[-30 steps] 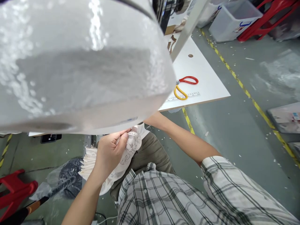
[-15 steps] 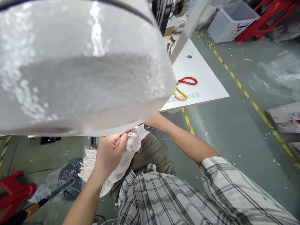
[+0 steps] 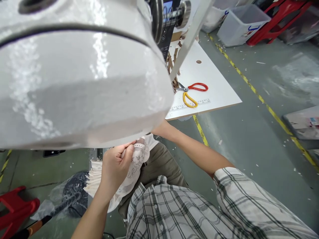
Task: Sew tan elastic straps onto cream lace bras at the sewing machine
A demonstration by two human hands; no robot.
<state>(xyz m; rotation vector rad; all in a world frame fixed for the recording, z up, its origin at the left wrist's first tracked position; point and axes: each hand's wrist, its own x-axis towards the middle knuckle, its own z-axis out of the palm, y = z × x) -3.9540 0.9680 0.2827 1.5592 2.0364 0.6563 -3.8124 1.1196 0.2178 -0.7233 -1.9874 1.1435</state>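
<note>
A big glossy white sewing machine body (image 3: 74,76) fills the upper left and hides most of what lies under it. Just below its lower edge my left hand (image 3: 116,167) is closed on a piece of white lace fabric (image 3: 136,162) that hangs down over my lap. A stack of folded white fabric (image 3: 96,177) sits behind that hand. My right forearm (image 3: 194,151) reaches forward under the machine; the hand itself is hidden behind the machine body.
A white worktable (image 3: 214,89) carries scissors with one red and one yellow handle (image 3: 191,93) and a printed ruler strip. Clear plastic bins (image 3: 239,23) and red stools (image 3: 271,20) stand on the grey floor. A red stool (image 3: 15,207) and plastic bag lie lower left.
The view has tilted, so more of the machine's top and handwheel shows. My left hand keeps its hold on the lace with little movement.
</note>
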